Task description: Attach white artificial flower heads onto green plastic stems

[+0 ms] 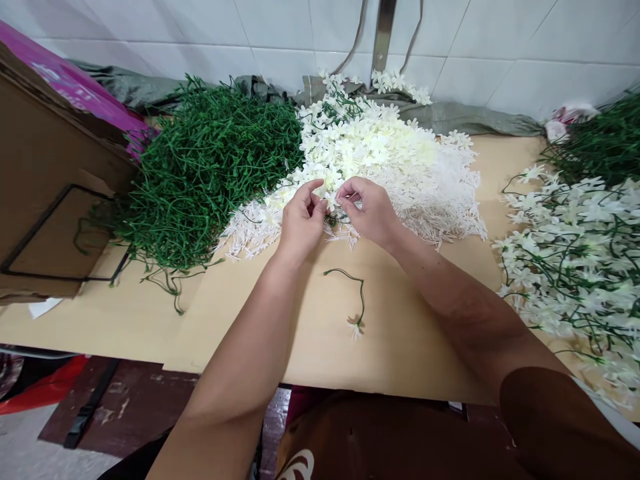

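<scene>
My left hand [303, 217] is closed in a pinch at the front edge of a heap of white artificial flower heads [370, 137]. Close beside it, my right hand [369, 205] has thumb and fingers pressed together, its fingertips a short way from the left ones. A white petal and a bit of green show around the fingertips, but what each pinch holds is too small to make out. In front of both hands, a single green plastic stem [363, 297] with a white tip lies bent on the tan board [400, 353].
Left of the heap is a big pile of green plastic stems [215, 160]. White flowers on stems [575, 253] are piled at the right, with more green stems [607, 137] behind. A cardboard box [55, 153] stands far left, and a tiled wall [280, 33] closes the back.
</scene>
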The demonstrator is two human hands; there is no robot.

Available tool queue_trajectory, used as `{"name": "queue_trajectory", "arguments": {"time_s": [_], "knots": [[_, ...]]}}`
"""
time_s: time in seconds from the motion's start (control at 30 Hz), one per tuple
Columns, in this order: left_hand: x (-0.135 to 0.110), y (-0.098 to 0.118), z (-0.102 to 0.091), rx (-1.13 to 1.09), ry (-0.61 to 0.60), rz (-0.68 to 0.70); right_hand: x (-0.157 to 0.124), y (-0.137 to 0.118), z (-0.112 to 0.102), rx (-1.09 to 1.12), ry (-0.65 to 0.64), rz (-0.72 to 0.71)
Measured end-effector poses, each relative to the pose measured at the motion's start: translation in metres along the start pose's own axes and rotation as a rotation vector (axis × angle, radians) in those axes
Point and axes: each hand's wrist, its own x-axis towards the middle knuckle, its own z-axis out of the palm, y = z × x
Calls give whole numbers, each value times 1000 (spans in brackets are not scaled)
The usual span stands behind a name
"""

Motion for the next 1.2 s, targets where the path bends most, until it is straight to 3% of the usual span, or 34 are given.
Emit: {"name": "queue_trajectory", "arguments": {"time_s": [0.2, 0.47, 0.73, 1.0, 1.2], "knots": [[-2, 3, 1, 9, -38, 61, 0, 8, 2, -129, 17, -67], [-5, 9, -1, 53, -53, 134, -2, 7, 3, -125, -22, 26], [-4, 6, -1, 45, -42, 117, -5, 1, 2, -161, -68, 4], [-3, 0, 0, 2, -64, 193, -5, 0, 4, -347, -53, -53], [-1, -7, 3, -49, -51, 221, -4, 5, 7, -12, -71, 67]]}}
